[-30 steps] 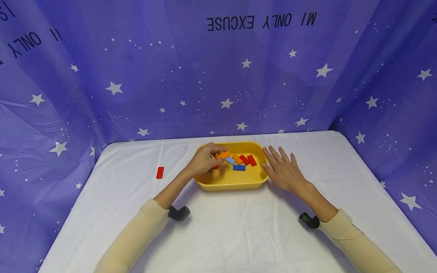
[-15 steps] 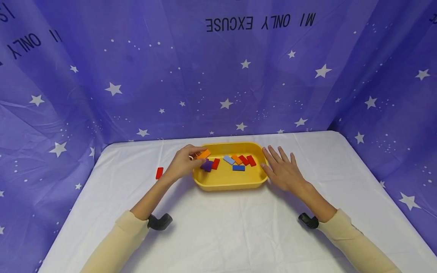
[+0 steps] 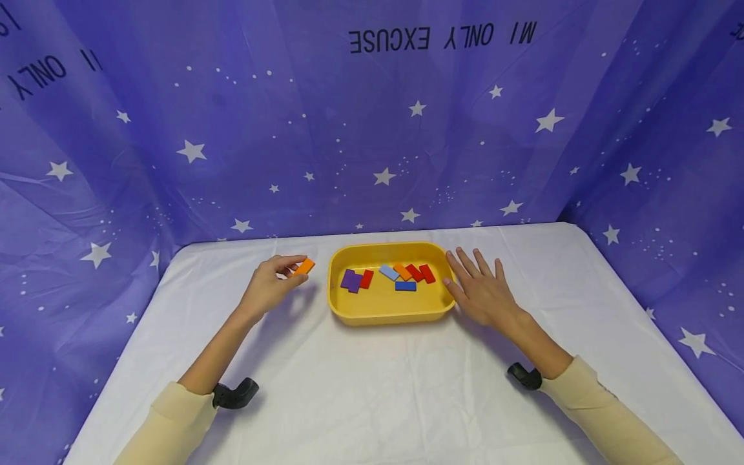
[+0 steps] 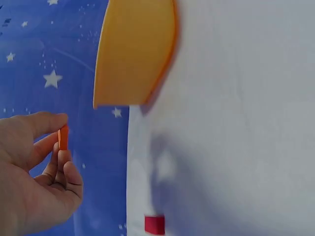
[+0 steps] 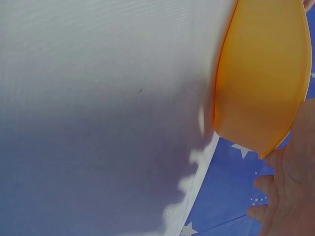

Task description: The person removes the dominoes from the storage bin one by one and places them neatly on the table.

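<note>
My left hand (image 3: pixel 269 287) is raised over the table, left of the yellow tray (image 3: pixel 392 318). Between thumb and fingertips it pinches a flat rectangular orange block (image 3: pixel 305 266), which shows edge-on as an orange block (image 4: pixel 63 137) in the left wrist view. Fingers spread and straight, my right hand (image 3: pixel 482 297) touches the tray's right rim. Inside the tray, two overlapping purple blocks (image 3: pixel 351 281) lie at the left against a red block (image 3: pixel 366 279). Further right are a light blue block (image 3: pixel 389 272), an orange block (image 3: pixel 402 272), a blue block (image 3: pixel 405 286) and two red blocks (image 3: pixel 427 273).
A single red block (image 4: pixel 154 224) lies on the white tablecloth (image 3: pixel 383 387), hidden behind my left hand in the head view. A purple curtain (image 3: pixel 372 129) with white stars hangs at the table's back and sides.
The left hand has lifted the orange block out of the tray and carried it left past the rim, uncovering the purple blocks. The right hand has stayed at the tray's right side.
</note>
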`<state>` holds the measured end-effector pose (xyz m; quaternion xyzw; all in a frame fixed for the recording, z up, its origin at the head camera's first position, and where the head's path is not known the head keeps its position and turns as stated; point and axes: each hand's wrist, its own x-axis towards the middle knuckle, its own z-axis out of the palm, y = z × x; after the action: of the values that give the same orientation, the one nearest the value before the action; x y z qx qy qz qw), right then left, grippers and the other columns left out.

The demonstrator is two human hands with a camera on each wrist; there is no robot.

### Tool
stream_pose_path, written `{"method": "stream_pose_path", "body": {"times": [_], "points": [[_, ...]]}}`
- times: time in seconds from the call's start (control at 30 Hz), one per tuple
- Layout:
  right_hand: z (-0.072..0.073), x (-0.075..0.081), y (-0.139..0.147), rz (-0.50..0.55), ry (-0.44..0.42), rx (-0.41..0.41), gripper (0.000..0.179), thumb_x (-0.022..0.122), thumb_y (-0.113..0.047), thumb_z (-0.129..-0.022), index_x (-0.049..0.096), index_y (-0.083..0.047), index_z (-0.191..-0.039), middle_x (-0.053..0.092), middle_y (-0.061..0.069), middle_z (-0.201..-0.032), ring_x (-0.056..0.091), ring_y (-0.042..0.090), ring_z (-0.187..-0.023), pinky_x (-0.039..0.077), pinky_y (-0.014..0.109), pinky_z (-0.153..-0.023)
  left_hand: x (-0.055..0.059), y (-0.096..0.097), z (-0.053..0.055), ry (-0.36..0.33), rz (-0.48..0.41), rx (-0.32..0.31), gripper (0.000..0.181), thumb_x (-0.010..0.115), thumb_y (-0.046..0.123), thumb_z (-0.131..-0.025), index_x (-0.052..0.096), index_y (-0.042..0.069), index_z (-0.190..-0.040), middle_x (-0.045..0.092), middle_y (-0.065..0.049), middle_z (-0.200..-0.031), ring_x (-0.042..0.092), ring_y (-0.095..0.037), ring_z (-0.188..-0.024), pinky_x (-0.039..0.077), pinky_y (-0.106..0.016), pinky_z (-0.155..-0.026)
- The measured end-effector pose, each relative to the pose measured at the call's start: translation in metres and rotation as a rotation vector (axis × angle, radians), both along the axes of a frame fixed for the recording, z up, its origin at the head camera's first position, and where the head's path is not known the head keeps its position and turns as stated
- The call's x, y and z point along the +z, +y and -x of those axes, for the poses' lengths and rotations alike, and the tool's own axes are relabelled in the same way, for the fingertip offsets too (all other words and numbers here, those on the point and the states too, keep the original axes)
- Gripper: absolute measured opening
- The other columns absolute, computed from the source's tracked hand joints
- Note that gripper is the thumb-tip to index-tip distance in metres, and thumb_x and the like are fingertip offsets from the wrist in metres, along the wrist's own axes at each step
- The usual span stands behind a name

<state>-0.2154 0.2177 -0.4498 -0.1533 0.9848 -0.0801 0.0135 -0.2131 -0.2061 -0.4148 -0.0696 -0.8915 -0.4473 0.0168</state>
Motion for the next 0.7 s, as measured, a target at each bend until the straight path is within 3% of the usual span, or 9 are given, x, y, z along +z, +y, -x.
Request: {"method": "stream_pose_path", "body": {"times": [0.2,0.33,0.53,0.7], "points": [[0.000,0.000,0.001,0.006,-0.007,-0.002,0.068,0.031,-0.050,-0.106,0.014,-0.017,-0.161,0.012,0.012,-0.165,0.003,0.042,-0.149,-0.008,0.068,-0.110,-0.008,-0.025,-0.004,-0.044,0.000,0.044,0.045,0.073,0.013,-0.091,0.063,0.003,-0.134,0.059,-0.017,-0.112,0.055,-0.028,-0.099,0.053,-0.030,-0.060],[0.000,0.001,0.000,0.006,-0.011,-0.005,0.068,0.033,-0.050,-0.106,0.013,-0.017,-0.162,0.012,0.012,-0.165,0.003,0.042,-0.149,-0.008,0.068,-0.110,-0.014,-0.039,-0.006,-0.060,0.004,0.074,0.045,0.072,0.014,-0.092,0.062,0.001,-0.135,0.060,-0.018,-0.113,0.055,-0.028,-0.100,0.046,-0.022,-0.065],[0.001,0.001,0.000,0.002,-0.014,-0.004,0.069,0.033,-0.050,-0.105,0.012,-0.017,-0.162,0.011,0.012,-0.165,0.003,0.042,-0.149,-0.007,0.068,-0.110,-0.024,-0.056,-0.009,-0.155,-0.009,0.107,0.046,0.069,0.018,-0.095,0.059,0.000,-0.137,0.057,-0.018,-0.113,0.051,-0.026,-0.091,0.044,-0.023,-0.060],[0.001,0.000,0.000,-0.004,-0.014,-0.004,0.069,0.033,-0.051,-0.105,0.012,-0.017,-0.162,0.011,0.012,-0.165,0.003,0.043,-0.149,-0.006,0.069,-0.110,-0.032,-0.064,-0.012,-0.188,-0.010,0.155,0.046,0.068,0.019,-0.095,0.059,-0.001,-0.136,0.058,-0.018,-0.109,0.053,-0.024,-0.085,0.045,-0.023,-0.058]]}}
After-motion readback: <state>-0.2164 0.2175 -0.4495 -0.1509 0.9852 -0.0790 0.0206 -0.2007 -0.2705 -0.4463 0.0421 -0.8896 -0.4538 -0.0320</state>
